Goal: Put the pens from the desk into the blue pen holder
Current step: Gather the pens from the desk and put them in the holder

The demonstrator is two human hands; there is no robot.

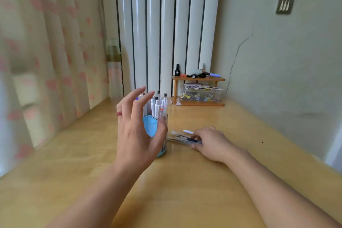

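Observation:
The blue pen holder (150, 125) stands mid-desk with several white pens (157, 106) upright in it. My left hand (137, 127) hovers in front of it, fingers spread, thumb near its right side, holding nothing. To the right of the holder, a few pens (182, 137) lie flat on the desk. My right hand (210, 141) rests on their right ends, fingers curled over them. A white pen tip (188, 131) pokes out just behind.
A small wooden shelf (199, 79) at the back holds markers on top and a clear plastic box (200, 93) below. A radiator (166, 29) rises behind. Curtains (51, 61) hang on the left; the wall is on the right. The wooden desk (185, 181) stretches toward me.

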